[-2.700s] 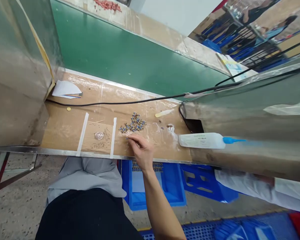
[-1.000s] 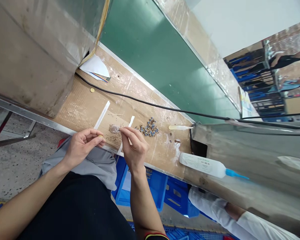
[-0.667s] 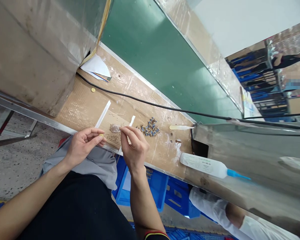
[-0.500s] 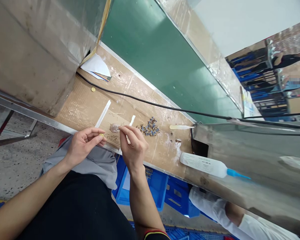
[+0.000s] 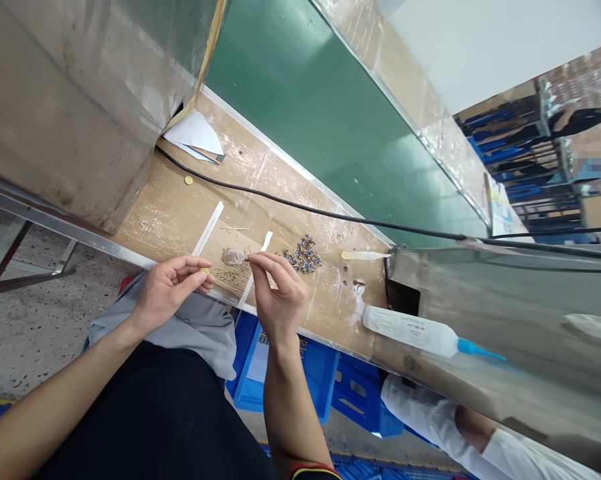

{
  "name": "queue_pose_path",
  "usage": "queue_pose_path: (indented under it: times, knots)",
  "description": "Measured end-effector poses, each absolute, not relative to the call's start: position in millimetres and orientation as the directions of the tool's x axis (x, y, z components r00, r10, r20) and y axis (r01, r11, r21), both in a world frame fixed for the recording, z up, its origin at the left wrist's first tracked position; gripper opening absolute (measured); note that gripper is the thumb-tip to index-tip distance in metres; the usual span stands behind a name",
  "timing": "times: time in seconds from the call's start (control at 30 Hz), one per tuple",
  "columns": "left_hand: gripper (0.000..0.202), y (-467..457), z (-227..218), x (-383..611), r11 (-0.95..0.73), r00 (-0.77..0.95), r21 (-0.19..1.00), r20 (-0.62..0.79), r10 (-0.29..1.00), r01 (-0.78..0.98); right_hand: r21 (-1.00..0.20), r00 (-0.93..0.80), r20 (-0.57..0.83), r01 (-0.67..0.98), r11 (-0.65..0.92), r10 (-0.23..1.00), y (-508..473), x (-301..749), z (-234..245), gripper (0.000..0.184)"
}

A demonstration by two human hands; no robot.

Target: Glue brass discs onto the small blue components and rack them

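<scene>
My left hand (image 5: 169,293) is closed in a pinch on a small yellow ring-like part (image 5: 205,271) at the bench's near edge. My right hand (image 5: 280,293) is pinched on a tiny part whose tip reaches a small glossy blob of glue (image 5: 233,256) on the cardboard. The blob lies between two white strips (image 5: 207,228) taped to the bench. A pile of small blue and metal parts (image 5: 303,254) lies just right of my right hand.
A white squeeze bottle with a blue nozzle (image 5: 413,329) lies at the right. A black cable (image 5: 300,207) crosses the cardboard bench top (image 5: 160,213). A green conveyor belt (image 5: 300,87) runs behind. Blue crates (image 5: 305,373) sit below. Another person's white sleeve (image 5: 430,413) shows lower right.
Since 2.7 s ago my left hand has come into view with the yellow part, and my right hand has moved left from the parts pile to the glue blob. Over the last second both hands barely move.
</scene>
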State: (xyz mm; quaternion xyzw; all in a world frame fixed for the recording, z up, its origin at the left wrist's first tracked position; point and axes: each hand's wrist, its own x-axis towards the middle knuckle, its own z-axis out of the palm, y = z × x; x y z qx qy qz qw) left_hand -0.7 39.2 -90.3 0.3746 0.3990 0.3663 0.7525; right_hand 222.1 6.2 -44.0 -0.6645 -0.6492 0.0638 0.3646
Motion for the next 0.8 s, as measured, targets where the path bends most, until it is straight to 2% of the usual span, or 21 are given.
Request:
queue_pose_path:
  times: [0.3, 0.5, 0.8]
  knots:
    - [0.037, 40.4, -86.2, -0.2, 0.446, 0.409, 0.866, -0.331, 0.85, -0.225, -0.602, 0.074, 0.363, 0.78, 0.173, 0.929, 3.2, 233.0, -47.5, 0.02]
    - [0.035, 39.9, -87.3, -0.3, 0.444, 0.416, 0.867, -0.327, 0.849, -0.226, -0.601, 0.086, 0.401, 0.776, 0.191, 0.912, 3.0, 232.1, -48.2, 0.02]
    - [0.034, 39.9, -88.5, -0.2, 0.439, 0.412, 0.869, -0.322, 0.852, -0.229, -0.61, 0.068, 0.38, 0.768, 0.194, 0.923, 2.0, 233.8, -48.3, 0.021]
